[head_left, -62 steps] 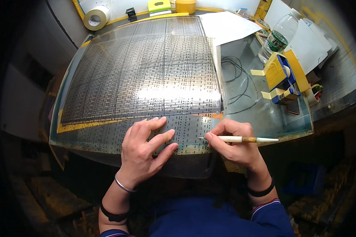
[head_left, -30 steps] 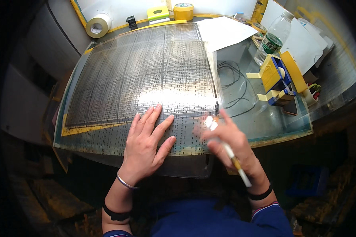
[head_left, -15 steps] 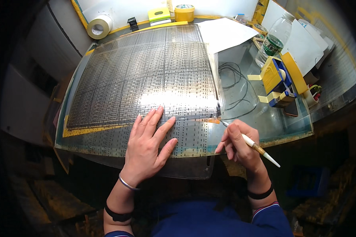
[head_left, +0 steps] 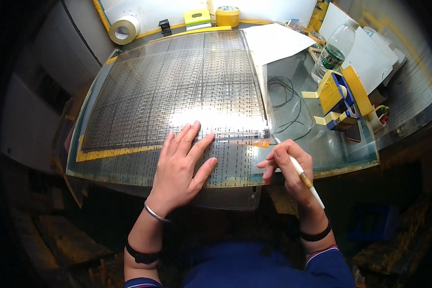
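Note:
My left hand (head_left: 180, 161) lies flat with fingers spread on a clear film sheet (head_left: 221, 165) printed with rows of small dark marks. Beneath and beyond it is a larger, densely patterned dark film (head_left: 173, 86), with a bright glare near my fingertips. My right hand (head_left: 293, 168) is closed round a slim white pen-like tool (head_left: 297, 165) with a brownish middle. The tool's fine tip points away from me, just right of the film's near right corner. Whether it touches the surface I cannot tell. An orange strip (head_left: 259, 143) lies near that corner.
Under the films is a glass tabletop (head_left: 329, 170). To the right stand a blue-and-yellow tape dispenser (head_left: 343, 98), a clear bottle (head_left: 333, 53) and a coiled dark cable (head_left: 293, 103). Along the back are white paper (head_left: 276, 43), a yellow tape roll (head_left: 227, 17) and a white tape roll (head_left: 124, 31).
My right hand has tilted the pen-like tool more upright, its tip now slightly farther from me and off the film's corner. My left hand stays flat and appears slightly farther forward with the films.

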### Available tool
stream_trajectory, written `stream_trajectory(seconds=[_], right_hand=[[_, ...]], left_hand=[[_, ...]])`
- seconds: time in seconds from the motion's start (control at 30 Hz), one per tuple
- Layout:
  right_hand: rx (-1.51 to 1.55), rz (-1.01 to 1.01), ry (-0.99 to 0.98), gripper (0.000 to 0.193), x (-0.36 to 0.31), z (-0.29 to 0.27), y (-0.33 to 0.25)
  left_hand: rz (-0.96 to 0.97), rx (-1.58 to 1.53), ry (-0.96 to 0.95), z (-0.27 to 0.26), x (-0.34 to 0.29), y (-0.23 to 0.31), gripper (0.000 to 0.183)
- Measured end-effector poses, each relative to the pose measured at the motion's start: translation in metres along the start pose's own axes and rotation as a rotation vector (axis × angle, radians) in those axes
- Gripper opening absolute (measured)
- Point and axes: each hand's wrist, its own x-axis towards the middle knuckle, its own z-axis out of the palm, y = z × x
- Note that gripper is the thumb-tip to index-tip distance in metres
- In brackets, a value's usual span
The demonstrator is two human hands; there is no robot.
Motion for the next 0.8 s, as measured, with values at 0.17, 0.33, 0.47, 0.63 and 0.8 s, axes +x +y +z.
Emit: stream_trajectory(seconds=[0.17,0.33,0.47,0.63,0.8], right_hand=[[-0.087,-0.086,0.020,0.024,0.004,0.005,0.004],[-0.190,-0.091,0.017,0.022,0.004,0.006,0.002],[-0.248,-0.098,0.015,0.021,0.004,0.008,0.002],[-0.202,-0.110,0.022,0.022,0.004,0.005,0.006],[-0.186,-0.125,0.014,0.023,0.004,0.005,0.006]], left_hand=[[-0.031,0.020,0.014,0.003,0.005,0.000,0.060],[-0.039,0.070,0.039,0.006,0.009,0.010,0.090],[-0.113,0.087,-0.090,0.003,0.010,0.024,0.120],[-0.042,0.120,-0.170,-0.001,0.008,0.027,0.145],[0.037,-0.043,-0.208,-0.011,0.002,0.018,0.141]])
